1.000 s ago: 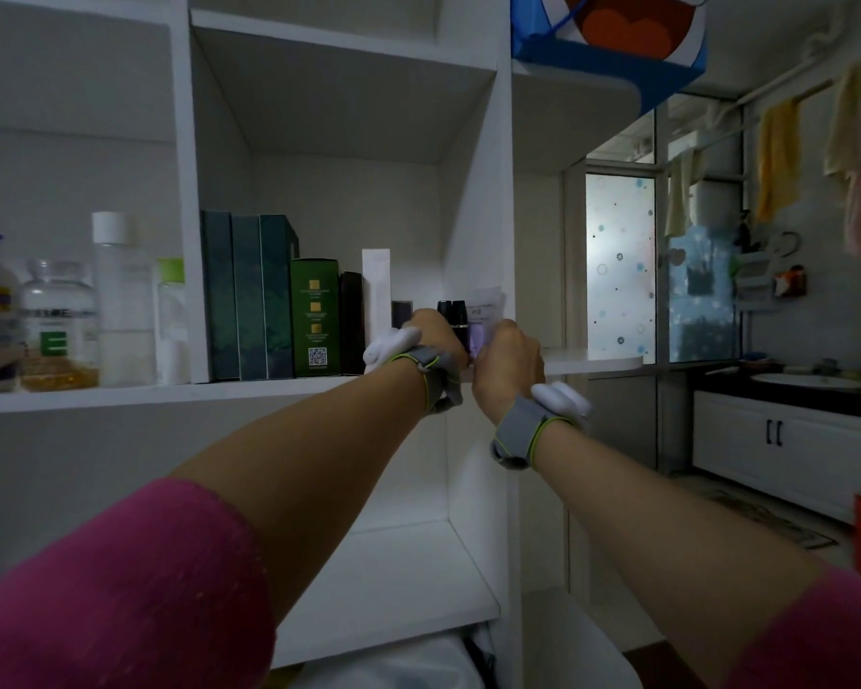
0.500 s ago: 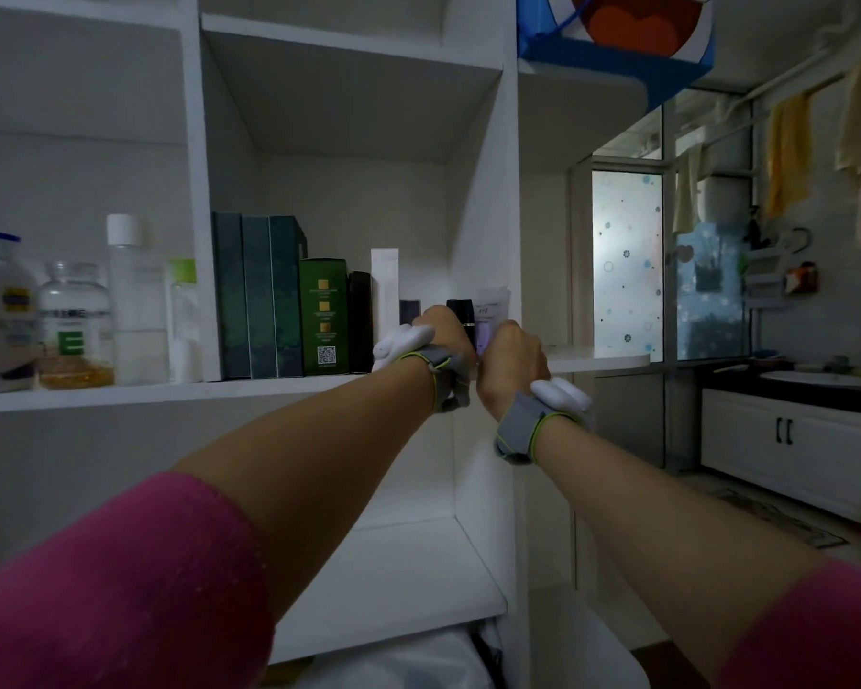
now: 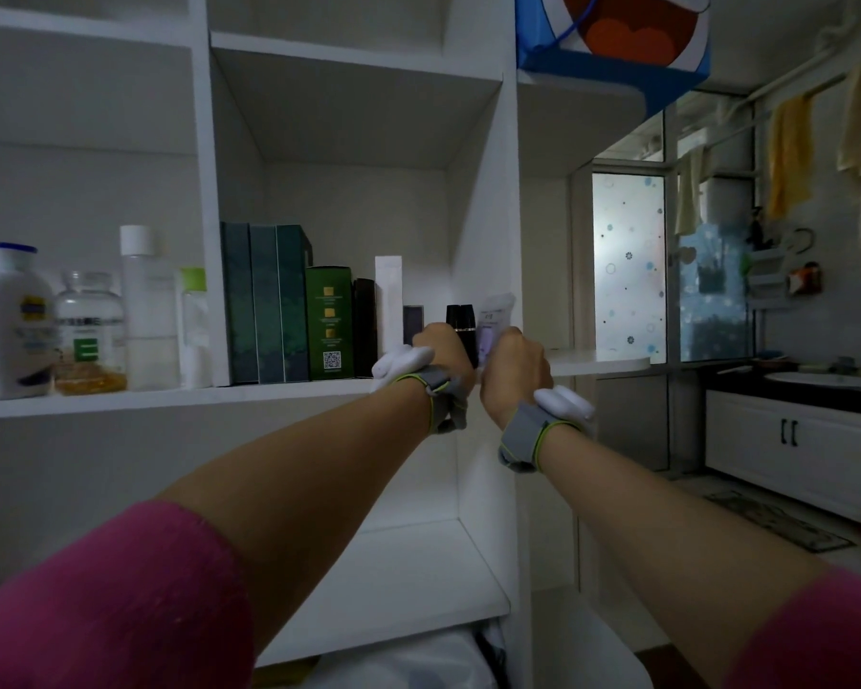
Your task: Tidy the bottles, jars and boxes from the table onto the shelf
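Note:
Both my hands reach into the middle compartment of the white shelf (image 3: 170,397). My left hand (image 3: 441,348) is curled around a black bottle (image 3: 461,318) standing on the shelf board. Right beside it, my right hand (image 3: 515,363) grips a pale purple tube (image 3: 495,315) held upright against the compartment's right wall. Left of the hands stand dark green boxes (image 3: 264,303), a green box (image 3: 329,323), a black box (image 3: 365,330), a tall white box (image 3: 388,303) and a small dark box (image 3: 412,323). My fingers are hidden behind the backs of my hands.
The left compartment holds a white bottle with a blue cap (image 3: 11,320), a clear jar (image 3: 88,333), a tall clear bottle (image 3: 147,305) and a green-capped bottle (image 3: 194,328). A blue bag (image 3: 612,42) sits on top right. A bathroom sink (image 3: 816,380) lies beyond.
Both hands stay at the same spot on the shelf with the bottle and tube; only the camera has shifted slightly.

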